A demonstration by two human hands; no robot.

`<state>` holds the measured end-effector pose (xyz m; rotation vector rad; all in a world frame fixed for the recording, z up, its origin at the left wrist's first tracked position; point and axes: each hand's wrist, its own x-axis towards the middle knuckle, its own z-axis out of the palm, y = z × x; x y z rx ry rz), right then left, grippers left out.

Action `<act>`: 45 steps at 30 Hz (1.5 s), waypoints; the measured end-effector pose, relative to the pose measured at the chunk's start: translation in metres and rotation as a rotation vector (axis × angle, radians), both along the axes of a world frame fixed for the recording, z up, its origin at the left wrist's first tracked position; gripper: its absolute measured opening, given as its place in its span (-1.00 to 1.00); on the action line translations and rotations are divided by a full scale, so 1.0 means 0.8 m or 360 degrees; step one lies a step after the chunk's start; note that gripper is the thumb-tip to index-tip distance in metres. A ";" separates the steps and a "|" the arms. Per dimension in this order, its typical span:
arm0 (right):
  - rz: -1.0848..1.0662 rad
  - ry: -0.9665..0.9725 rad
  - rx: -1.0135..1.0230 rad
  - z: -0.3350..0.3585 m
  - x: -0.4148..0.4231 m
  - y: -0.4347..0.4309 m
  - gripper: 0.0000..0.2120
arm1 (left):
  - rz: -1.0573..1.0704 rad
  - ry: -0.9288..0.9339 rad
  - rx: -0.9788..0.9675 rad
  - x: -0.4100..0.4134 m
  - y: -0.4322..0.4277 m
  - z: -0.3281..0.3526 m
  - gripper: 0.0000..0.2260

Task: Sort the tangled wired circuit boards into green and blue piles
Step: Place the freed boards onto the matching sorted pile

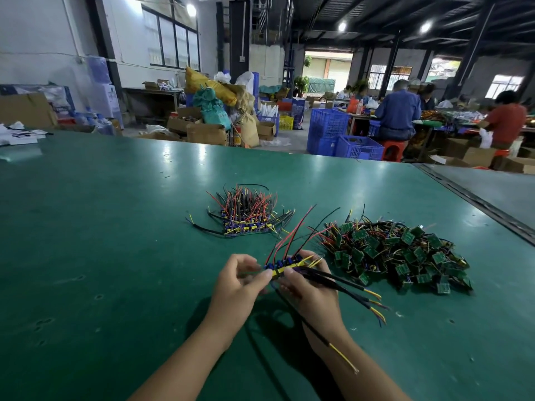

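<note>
As both hands [237,280] [308,289] pinch it, the blue-board row [285,265] runs left-right.

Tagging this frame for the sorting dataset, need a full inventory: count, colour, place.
table: one, green, fills the foreground
blue pile: one, blue boards with red and black wires, mid-table beyond the hands
green pile: one, green boards with dark wires, right of the hands
held bundle: one row of blue boards, yellow strip, red and black wires, between both hands
crates: several, blue, on the floor past the table's far edge
boxes: several, brown cardboard, on the floor at the back
people: several, seated at benches, far right
left hand: pinches the bundle's left end
right hand: grips the bundle's right part
</note>
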<state>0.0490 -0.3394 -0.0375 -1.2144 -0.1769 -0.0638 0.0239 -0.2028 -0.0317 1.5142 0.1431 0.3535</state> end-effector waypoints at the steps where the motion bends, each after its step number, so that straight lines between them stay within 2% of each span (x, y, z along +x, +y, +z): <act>1: 0.0003 -0.0012 0.0006 0.001 -0.001 0.000 -0.62 | -0.0073 0.0084 -0.0140 0.000 -0.002 0.000 -0.70; 4: 0.0062 0.0059 0.0111 0.001 -0.003 0.003 -0.61 | -0.0247 0.0170 -0.0387 -0.003 -0.007 0.000 -0.58; 10: 0.0053 0.0067 -0.0031 0.010 -0.009 0.001 -0.69 | -0.0282 0.0125 -0.0450 -0.004 -0.005 -0.002 -0.60; 13: 0.0042 0.0069 -0.0079 0.013 -0.009 -0.002 -0.71 | -0.0271 0.0120 -0.0541 -0.002 -0.004 0.000 -0.68; 18: 0.0135 0.0182 0.0027 0.018 -0.003 -0.004 -0.73 | -0.0338 0.0167 -0.0651 -0.007 -0.007 0.010 -0.84; 19: 0.0156 0.0213 0.0073 0.018 -0.003 -0.004 -0.74 | -0.0334 0.0191 -0.0664 -0.008 -0.006 0.014 -0.83; 22: 0.0266 0.0328 0.0157 0.021 -0.002 -0.004 -0.72 | -0.0292 0.0254 -0.0722 -0.005 0.000 0.020 -0.59; 25: 0.0304 0.0423 0.0178 0.019 -0.003 -0.004 -0.71 | -0.0320 0.0259 -0.0732 -0.006 0.003 0.020 -0.54; 29: 0.0348 0.0471 0.0138 0.019 -0.005 -0.006 -0.79 | -0.0362 0.0283 -0.0715 -0.005 0.007 0.020 -0.46; 32: 0.0413 0.0417 0.0150 0.024 -0.005 -0.008 -0.68 | -0.0424 0.0309 -0.0634 -0.005 0.013 0.018 -0.57; 35: 0.0511 0.0418 0.0084 0.028 -0.005 -0.015 -0.67 | -0.0489 0.0281 -0.0604 -0.005 0.017 0.017 -0.74; 38: 0.0564 0.0489 0.0093 0.030 -0.005 -0.018 -0.67 | -0.0535 0.0266 -0.0635 -0.006 0.018 0.018 -0.77; 42: 0.0619 0.0591 0.0214 0.031 -0.006 -0.016 -0.78 | -0.0589 0.0242 -0.0719 -0.007 0.018 0.020 -0.84; 45: 0.0659 0.0598 0.0297 0.035 -0.007 -0.015 -0.94 | -0.0682 0.0201 -0.0819 -0.007 0.018 0.021 -0.79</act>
